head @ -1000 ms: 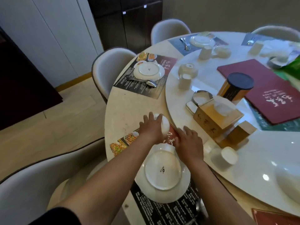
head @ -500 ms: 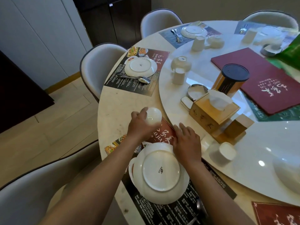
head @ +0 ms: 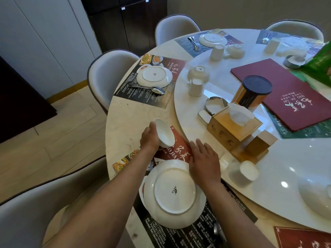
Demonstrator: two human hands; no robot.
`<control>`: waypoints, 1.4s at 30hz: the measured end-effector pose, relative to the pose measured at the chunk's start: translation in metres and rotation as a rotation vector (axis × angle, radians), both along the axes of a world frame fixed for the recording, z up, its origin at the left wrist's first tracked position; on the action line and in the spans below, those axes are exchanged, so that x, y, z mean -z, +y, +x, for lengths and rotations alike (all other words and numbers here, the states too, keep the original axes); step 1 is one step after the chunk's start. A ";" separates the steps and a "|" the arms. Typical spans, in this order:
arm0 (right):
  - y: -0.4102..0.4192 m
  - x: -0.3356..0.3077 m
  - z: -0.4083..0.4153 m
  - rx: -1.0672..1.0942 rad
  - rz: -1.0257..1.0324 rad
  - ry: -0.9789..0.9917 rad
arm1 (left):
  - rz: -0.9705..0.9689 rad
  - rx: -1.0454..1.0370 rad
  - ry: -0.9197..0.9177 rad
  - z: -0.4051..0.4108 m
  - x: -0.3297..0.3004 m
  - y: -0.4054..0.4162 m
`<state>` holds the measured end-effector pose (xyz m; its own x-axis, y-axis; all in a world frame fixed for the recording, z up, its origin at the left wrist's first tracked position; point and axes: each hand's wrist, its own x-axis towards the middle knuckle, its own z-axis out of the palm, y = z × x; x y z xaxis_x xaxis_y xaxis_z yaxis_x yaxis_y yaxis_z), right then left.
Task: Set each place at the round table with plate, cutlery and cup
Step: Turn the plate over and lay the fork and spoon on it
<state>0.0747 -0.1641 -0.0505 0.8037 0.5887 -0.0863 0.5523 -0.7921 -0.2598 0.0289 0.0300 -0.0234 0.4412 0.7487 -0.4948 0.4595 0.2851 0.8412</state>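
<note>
A small white bowl is gripped by the left hand, tilted on its side above the placemat, probably to be turned upright; the right hand is laid flat and open beside the upturned plate, glossy white, near the counter edge
</note>
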 end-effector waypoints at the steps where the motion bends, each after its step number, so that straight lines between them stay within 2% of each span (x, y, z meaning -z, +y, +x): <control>1: 0.000 0.000 0.000 0.000 -0.002 0.001 | 0.023 0.003 0.015 0.001 0.001 0.000; 13: -0.001 -0.001 0.000 -0.001 0.003 0.006 | 0.300 -0.010 0.104 -0.004 0.013 -0.003; 18: -0.001 -0.001 -0.001 -0.001 0.006 0.013 | 0.420 -0.004 0.220 -0.009 0.018 -0.002; 27: -0.002 -0.004 -0.001 -0.006 0.009 0.021 | 0.349 -0.060 0.259 -0.004 0.022 0.002; 33: -0.003 -0.010 0.001 -0.031 -0.013 0.059 | 0.170 -0.092 0.120 -0.012 0.010 -0.002; 35: -0.006 -0.013 -0.001 -0.024 0.000 0.078 | 0.200 -0.033 0.147 -0.022 0.004 -0.007; 37: -0.013 -0.017 -0.013 -0.019 0.066 0.038 | 0.338 0.081 0.226 -0.046 -0.001 -0.018; 39: -0.024 -0.021 -0.034 0.038 0.121 0.007 | 0.480 0.192 0.231 -0.079 0.000 -0.033; 42: -0.045 -0.024 -0.074 0.191 0.162 0.126 | 0.603 0.427 0.203 -0.130 0.010 -0.054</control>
<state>0.0008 -0.2095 -0.0262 0.8902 0.4422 -0.1093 0.3528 -0.8211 -0.4486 -0.1011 -0.0243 -0.0338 0.6969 0.6999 -0.1568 0.5889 -0.4335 0.6821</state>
